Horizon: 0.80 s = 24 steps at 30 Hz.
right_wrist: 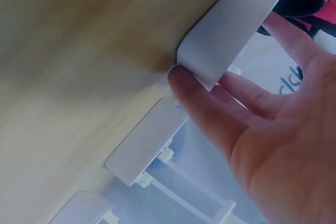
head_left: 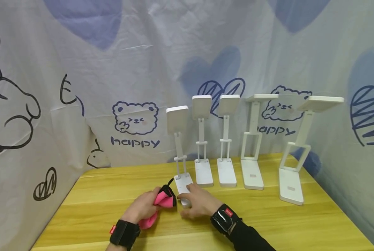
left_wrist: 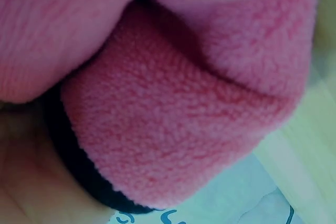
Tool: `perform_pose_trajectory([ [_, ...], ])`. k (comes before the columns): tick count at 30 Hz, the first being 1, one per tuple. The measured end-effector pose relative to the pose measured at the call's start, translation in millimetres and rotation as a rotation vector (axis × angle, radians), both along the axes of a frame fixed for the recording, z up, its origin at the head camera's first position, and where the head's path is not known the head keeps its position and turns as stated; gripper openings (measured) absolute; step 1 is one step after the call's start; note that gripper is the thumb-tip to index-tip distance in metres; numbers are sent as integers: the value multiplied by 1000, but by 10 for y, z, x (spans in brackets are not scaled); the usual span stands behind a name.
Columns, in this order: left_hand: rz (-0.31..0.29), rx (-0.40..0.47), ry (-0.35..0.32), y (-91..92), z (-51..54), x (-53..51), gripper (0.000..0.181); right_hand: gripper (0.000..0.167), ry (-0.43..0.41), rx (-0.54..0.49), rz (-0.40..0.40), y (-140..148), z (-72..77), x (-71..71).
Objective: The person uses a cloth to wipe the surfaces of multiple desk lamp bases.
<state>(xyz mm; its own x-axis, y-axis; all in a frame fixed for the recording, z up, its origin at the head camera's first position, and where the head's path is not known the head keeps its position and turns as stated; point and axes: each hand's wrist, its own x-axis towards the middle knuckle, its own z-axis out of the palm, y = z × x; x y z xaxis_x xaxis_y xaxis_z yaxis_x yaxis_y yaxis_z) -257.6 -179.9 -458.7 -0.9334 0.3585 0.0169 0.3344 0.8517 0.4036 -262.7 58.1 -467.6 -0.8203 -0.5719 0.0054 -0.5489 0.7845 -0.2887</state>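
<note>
My left hand (head_left: 143, 205) grips a bunched pink plush cloth (head_left: 165, 199) with black edging and a black loop. Its fuzzy pink folds (left_wrist: 157, 98) fill most of the left wrist view and hide the fingers. Beside it, my right hand (head_left: 203, 201) holds the front end of the base of the leftmost white desk lamp (head_left: 177, 120). In the right wrist view the thumb lies at one corner of that base (right_wrist: 226, 32), with the fingers along its other side. The lamp stands upright on the table, its flat head raised on a hinged arm.
Several more white desk lamps stand in a row to the right, among them a near neighbour (head_left: 201, 108) and the far-right one (head_left: 321, 104) with its head tilted flat. They stand on a yellow wooden table (head_left: 102, 188). A printed white curtain (head_left: 162, 69) hangs behind.
</note>
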Motion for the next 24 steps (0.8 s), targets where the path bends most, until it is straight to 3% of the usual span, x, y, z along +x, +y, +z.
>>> perform_pose_trajectory([
  [5, -1, -2, 9, 1, -10, 0, 49, 61, 57, 56, 62, 90, -12, 118],
  [10, 4, -6, 1, 14, -14, -10, 50, 64, 46, -13, 59, 190, -35, 157],
  [16, -3, -32, 7, 26, -19, -16, 52, 53, 14, -175, -9, 237, -6, 61],
  [21, -14, -34, 31, 41, -12, -2, 50, 40, -36, -410, -132, 210, 51, -113],
  [24, -16, -45, 32, 48, -6, 0, 51, 42, -12, -531, -194, 178, 96, -211],
])
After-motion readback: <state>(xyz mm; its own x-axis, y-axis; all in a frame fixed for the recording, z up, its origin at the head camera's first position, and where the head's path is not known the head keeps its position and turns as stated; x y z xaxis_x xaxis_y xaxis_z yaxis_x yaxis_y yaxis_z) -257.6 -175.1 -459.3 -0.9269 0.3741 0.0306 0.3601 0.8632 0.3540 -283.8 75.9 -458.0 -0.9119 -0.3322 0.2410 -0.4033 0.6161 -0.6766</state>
